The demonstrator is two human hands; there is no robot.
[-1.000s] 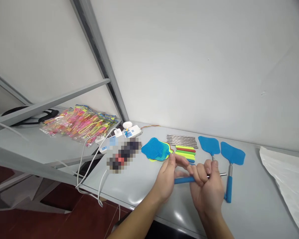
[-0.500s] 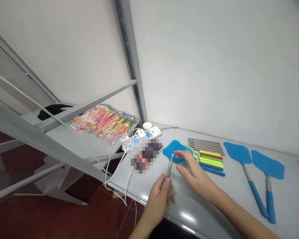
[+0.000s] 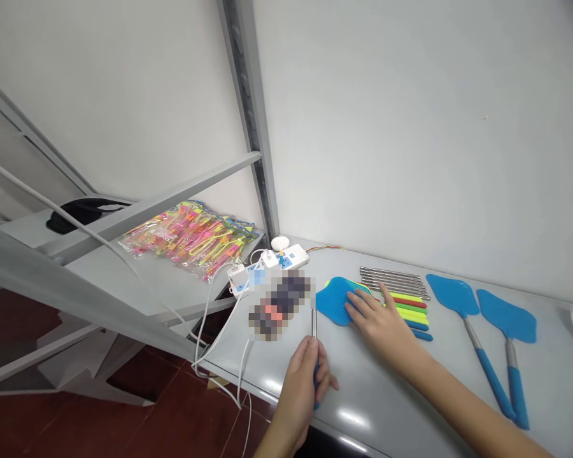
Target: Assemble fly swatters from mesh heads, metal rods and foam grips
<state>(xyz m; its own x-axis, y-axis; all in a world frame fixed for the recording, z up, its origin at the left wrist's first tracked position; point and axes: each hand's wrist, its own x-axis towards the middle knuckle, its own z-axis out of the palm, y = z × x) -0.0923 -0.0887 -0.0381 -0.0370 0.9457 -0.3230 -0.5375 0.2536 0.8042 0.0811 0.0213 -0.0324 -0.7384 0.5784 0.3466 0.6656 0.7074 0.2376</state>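
My left hand is closed around a fly swatter handle, a metal rod with a blue grip, held upright near the table's front edge. My right hand reaches over the stack of swatter heads and has hold of the right side of the top one, a blue mesh fly swatter head. Its thumb is hidden, and one finger sticks up apart. A yellow edge shows behind the blue head. Beside the right hand lie several coloured grips, partly covered by it, and several metal rods.
Two assembled blue swatters lie on the right. A power strip with white plugs and cables, and a blurred-out item, lie left of the heads. Bagged colourful items rest on another shelf beyond a grey metal frame.
My right hand has moved from near the rod's tip onto the blue swatter head, which has shifted and turned. My left hand has tilted the rod more upright, and its blue grip now shows.
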